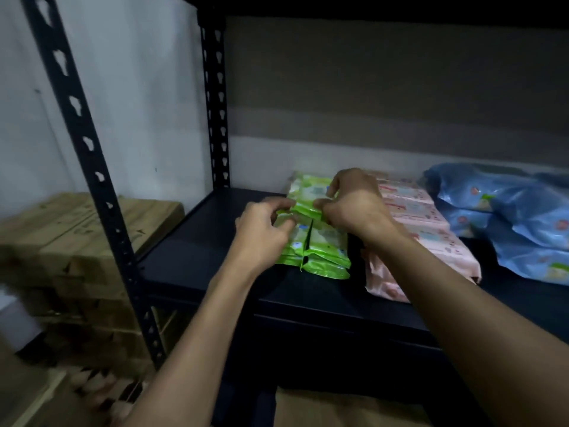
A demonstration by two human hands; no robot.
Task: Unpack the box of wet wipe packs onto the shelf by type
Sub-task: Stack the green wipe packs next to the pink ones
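A stack of green wet wipe packs (320,245) lies on the dark shelf board (200,241), left of a row of pink packs (425,232) and a pile of blue packs (508,217). My left hand (261,232) curls its fingers round the left edge of the top green pack. From the other side my right hand (354,204) pinches the same pack's upper right edge. Both forearms reach in from the bottom of the view.
A black perforated shelf upright (89,167) slants at the left, a second upright (217,112) stands at the back. Stacked cardboard boxes (77,241) sit left of the rack. Another carton (338,408) lies under the shelf. The upper shelf board runs dark overhead.
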